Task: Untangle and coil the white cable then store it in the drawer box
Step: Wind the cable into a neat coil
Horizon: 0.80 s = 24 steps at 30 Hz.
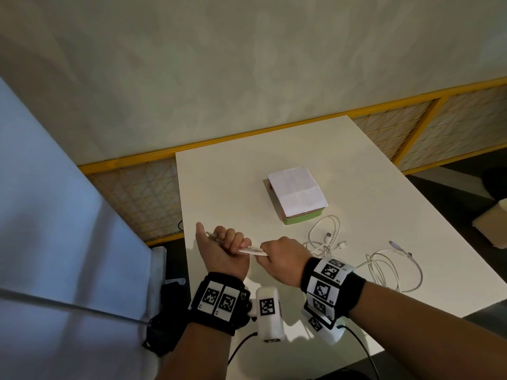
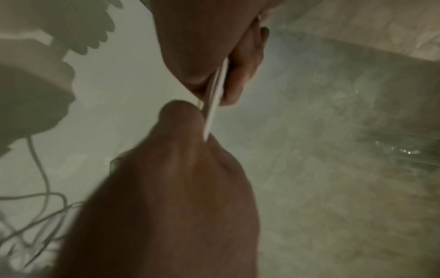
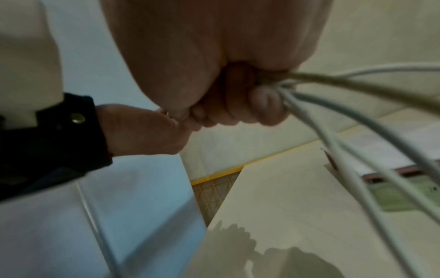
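White table top (image 1: 241, 171), largest of all, serving as work surface and carrying all loose things within reach. At its far middle, drawer box (image 1: 300, 218), green front turned toward the near edge, probably placed so for easy pulling of the drawer. Seems closed, but not sure from these views. Covered on top by folded sheet of paper (image 1: 297, 187).

Between box and hands, a little to the right, loose loops of white cable (image 1: 323, 237) lying on the table with plugs free, not yet gathered. Further right, well apart, second pale cable (image 1: 395, 270), untouched; relation to the task unclear.

Over the near left part of the table, lifted off the surface: several strands of the white cable laid side by side into a flat bundle, stretched short between both hands.

Left hand (image 1: 223, 249) clenched round the left end of the bundle, thumb standing up; judged to act as fixed anchor, for keeping turns of equal length. Right hand (image 1: 282, 255) grasping the right end with curled fingers, plain in the right wrist view, remaining strands running out of the fist toward the loose loops. Held so, probably, for feeding the next turn under light tension.

Coiling judged partly done; storing not yet begun. Possible trouble: loose loops dragging into a knot when pulled.
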### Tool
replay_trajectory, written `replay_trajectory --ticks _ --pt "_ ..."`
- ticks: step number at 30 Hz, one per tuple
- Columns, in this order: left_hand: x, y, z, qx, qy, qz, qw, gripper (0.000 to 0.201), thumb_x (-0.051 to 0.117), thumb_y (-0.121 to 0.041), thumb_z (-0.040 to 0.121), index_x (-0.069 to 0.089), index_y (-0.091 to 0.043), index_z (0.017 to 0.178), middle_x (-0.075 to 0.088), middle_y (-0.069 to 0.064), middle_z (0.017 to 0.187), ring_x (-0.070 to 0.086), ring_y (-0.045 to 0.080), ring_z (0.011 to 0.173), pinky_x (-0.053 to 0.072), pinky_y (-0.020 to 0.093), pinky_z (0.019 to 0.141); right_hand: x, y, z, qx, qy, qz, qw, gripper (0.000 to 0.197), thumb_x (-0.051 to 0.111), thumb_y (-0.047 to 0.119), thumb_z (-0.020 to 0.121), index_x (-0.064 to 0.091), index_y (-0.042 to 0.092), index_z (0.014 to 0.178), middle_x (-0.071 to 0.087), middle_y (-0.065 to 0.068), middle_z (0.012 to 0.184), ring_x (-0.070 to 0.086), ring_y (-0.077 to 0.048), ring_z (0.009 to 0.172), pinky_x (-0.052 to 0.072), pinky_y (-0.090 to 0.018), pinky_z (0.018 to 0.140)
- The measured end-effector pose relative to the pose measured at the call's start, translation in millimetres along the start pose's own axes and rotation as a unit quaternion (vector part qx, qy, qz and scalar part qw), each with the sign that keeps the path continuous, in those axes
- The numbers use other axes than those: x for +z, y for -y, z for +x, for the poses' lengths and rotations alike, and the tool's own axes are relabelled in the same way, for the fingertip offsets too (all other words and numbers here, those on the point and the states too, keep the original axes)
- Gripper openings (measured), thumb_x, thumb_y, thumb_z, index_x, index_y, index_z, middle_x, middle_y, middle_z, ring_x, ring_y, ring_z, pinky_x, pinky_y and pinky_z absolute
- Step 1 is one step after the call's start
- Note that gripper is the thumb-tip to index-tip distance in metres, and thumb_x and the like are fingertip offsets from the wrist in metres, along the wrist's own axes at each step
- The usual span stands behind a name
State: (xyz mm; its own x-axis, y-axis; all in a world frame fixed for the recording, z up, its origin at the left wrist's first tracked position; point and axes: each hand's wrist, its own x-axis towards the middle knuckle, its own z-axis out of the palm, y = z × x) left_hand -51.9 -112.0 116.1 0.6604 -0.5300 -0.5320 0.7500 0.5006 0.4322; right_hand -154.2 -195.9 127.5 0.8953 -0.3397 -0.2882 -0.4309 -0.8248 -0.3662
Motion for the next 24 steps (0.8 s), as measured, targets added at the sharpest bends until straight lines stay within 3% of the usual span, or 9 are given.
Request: replay_trajectory --ticks 5,8,12,15,17,18,19,21,24 --pt "3 -12 -2 -0.023 -0.031 0.146 0.989 0.043 0.047 -0.052 0.091 0.06 -0.011 0.081 0.062 0.006 0.071 0.065 0.024 0.071 0.049 0.041 0.083 -22 -8 6 0.004 0.004 -0.073 0.997 0.038 0.035 0.036 0.093 0.057 0.006 0.086 0.064 -0.021 0.094 0.06 -0.037 0.082 0.037 -0.034 0.063" --pt "-2 -27 3 0.005 -0.024 0.291 0.956 0.029 0.04 -0.034 0.098 0.057 -0.017 0.114 0.066 0.006 0.111 0.061 0.024 0.105 0.045 0.042 0.095 -39 -18 8 -0.005 0.026 -0.103 0.994 0.039 0.037 0.033 0.094 0.06 0.002 0.091 0.065 -0.022 0.097 0.061 -0.037 0.089 0.039 -0.034 0.067" --pt "0 -35 5 0.184 0.074 0.54 0.818 0.027 0.046 -0.022 0.089 0.056 -0.031 0.112 0.058 -0.007 0.124 0.053 0.018 0.119 0.041 0.038 0.102 -63 -27 10 0.008 0.059 -0.134 0.989 0.039 0.037 0.034 0.095 0.061 0.003 0.095 0.063 -0.02 0.1 0.059 -0.034 0.084 0.036 -0.031 0.065" --pt "4 -18 2 0.183 0.229 0.678 0.674 0.06 0.062 -0.034 0.082 0.042 -0.024 0.138 0.051 -0.01 0.133 0.044 0.011 0.13 0.031 0.034 0.112 -76 -25 12 0.005 0.073 -0.151 0.986 0.037 0.038 0.033 0.094 0.061 0.004 0.094 0.064 -0.019 0.098 0.057 -0.033 0.08 0.038 -0.032 0.066" --pt "9 0 0 0.166 0.253 0.767 0.565 0.068 0.061 -0.041 0.086 0.033 -0.022 0.145 0.043 -0.013 0.138 0.03 0.007 0.138 0.017 0.036 0.117 -82 -23 14 -0.009 0.077 -0.16 0.984 0.036 0.04 0.032 0.093 0.062 0.004 0.091 0.066 -0.018 0.095 0.059 -0.033 0.08 0.041 -0.032 0.067" --pt "11 7 1 0.18 0.243 0.789 0.534 0.06 0.055 -0.041 0.09 0.036 -0.021 0.143 0.047 -0.011 0.139 0.032 0.009 0.139 0.015 0.039 0.117 -85 -22 14 -0.016 0.078 -0.164 0.983 0.036 0.04 0.032 0.093 0.062 0.004 0.089 0.067 -0.018 0.093 0.059 -0.032 0.078 0.042 -0.032 0.067" --pt "12 11 1 0.198 0.238 0.791 0.528 0.049 0.048 -0.042 0.093 0.044 -0.02 0.136 0.055 -0.007 0.132 0.043 0.013 0.131 0.021 0.041 0.114 -87 -22 14 -0.023 0.079 -0.166 0.983 0.036 0.039 0.033 0.093 0.061 0.006 0.086 0.067 -0.018 0.091 0.058 -0.031 0.076 0.043 -0.032 0.066" --pt "15 13 -2 0.211 0.244 0.754 0.572 0.037 0.037 -0.047 0.093 0.056 -0.02 0.11 0.066 0.0 0.099 0.059 0.016 0.093 0.039 0.039 0.093 -93 -23 13 -0.03 0.077 -0.158 0.984 0.036 0.039 0.036 0.094 0.058 0.01 0.078 0.065 -0.016 0.085 0.055 -0.031 0.072 0.046 -0.035 0.067" --pt "15 16 -8 0.163 0.259 0.689 0.657 0.023 0.039 -0.033 0.1 0.048 -0.022 0.082 0.059 0.0 0.067 0.05 0.004 0.058 0.045 0.034 0.068 -102 -26 12 -0.028 0.065 -0.133 0.989 0.032 0.043 0.033 0.093 0.061 0.008 0.082 0.062 -0.013 0.081 0.051 -0.027 0.07 0.043 -0.033 0.065"
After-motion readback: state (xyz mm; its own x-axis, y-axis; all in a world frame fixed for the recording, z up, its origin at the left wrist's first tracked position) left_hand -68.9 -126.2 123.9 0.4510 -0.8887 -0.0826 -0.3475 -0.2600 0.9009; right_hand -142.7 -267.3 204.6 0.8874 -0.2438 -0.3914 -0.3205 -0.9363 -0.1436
